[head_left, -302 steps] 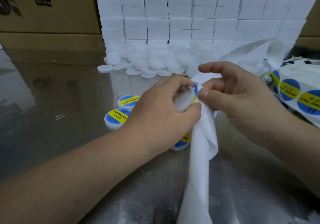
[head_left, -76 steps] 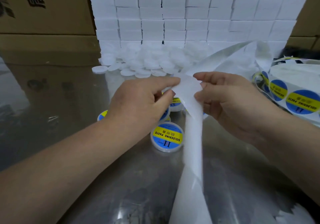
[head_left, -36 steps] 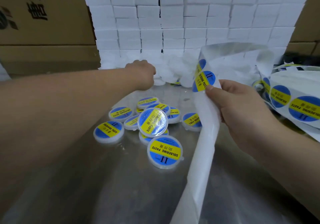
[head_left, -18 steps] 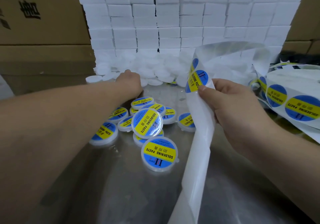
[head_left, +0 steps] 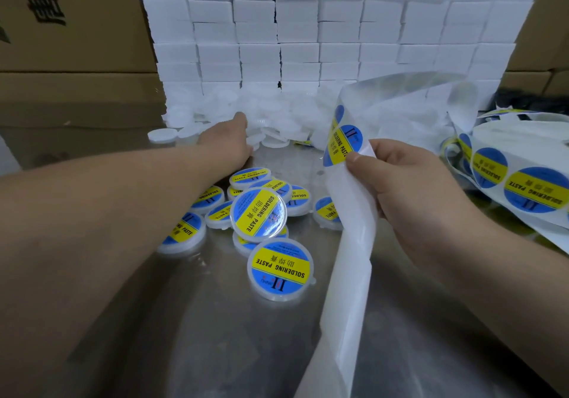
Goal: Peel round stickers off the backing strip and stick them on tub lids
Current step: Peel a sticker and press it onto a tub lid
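Right hand (head_left: 400, 188): grip pinched on the white paper backing strip (head_left: 351, 243), thumb just below a round blue-and-yellow sticker (head_left: 343, 145) on that strip. Left hand (head_left: 226, 139): at the heap of plain white plastic tub lids (head_left: 277, 120); fingers hidden, so grip state cannot be told. Between the hands, stickered round tubs (head_left: 280, 268) cluster on the steel bench (head_left: 215, 336), lids on, contents unseen. Sticker roll (head_left: 523, 188) lies right.

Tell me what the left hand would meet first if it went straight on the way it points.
The heap of bare white lids: the left hand points away into it and its fingertips seem to touch it, though depth is unclear. Behind it stands the wall of white boxes.
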The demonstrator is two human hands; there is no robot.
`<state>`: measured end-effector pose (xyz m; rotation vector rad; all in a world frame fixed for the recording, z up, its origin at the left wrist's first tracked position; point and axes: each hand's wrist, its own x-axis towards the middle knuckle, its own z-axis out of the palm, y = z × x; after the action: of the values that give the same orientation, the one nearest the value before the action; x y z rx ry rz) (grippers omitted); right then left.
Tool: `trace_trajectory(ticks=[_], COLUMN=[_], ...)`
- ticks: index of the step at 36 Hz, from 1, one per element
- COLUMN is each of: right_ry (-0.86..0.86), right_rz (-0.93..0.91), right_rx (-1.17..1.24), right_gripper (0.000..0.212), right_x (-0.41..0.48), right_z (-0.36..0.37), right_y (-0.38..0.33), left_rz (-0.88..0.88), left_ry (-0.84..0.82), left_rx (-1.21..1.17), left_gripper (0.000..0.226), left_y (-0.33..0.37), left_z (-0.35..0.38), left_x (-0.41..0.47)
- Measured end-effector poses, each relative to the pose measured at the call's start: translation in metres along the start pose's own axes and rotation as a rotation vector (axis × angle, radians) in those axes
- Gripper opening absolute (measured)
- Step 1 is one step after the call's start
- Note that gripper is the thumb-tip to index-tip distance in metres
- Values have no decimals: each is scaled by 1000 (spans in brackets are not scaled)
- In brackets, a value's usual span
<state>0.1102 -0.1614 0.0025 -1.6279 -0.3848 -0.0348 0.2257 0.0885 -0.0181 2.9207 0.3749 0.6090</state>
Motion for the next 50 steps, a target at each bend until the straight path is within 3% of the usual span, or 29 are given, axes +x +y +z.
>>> trace_trajectory(ticks=[5,11,14,19,22,25,30,34,38,45,50], right_ry=[7,16,18,-6,20,51,25,-42,-101,-269,-315], right_rz=[4,37,54,55,68,53,45,33,18,-34,-70], right_rx=[-5,20,32,51,67,83,79,95,87,105,93], right_gripper=[14,17,18,20,18,26,26,25,32,35,31], right_x=[0,-1,-1,-1,-2,0,-4,-6,-7,-10,-12], right_z=[2,3,4,3,2,1,4,3,4,4,4], right_y=[-1,-2,-3,-4,-4,-4,-9,-9,-10,-10,-11], left_rz=[47,-140,-210,-252,-148,-48,10,-40,69,230,250], left_ry=[112,291,330,281,235,150,109,96,152,222,235], left_rx=[136,-291,-538,-969,-1014,-1028,-1107,-988,-832,-640,-581], left_gripper=[26,9,25,20,21,36,29,9,15,6,11], left_y=[3,13,27,61,80,89,90,86,80,71,72], left_z=[-9,-39,-53,-83,-92,-95,-101,-95,-91,-89,-91], left_x=[0,-9,-18,-53,-93,-128,-161,-172,-174,-180,-186])
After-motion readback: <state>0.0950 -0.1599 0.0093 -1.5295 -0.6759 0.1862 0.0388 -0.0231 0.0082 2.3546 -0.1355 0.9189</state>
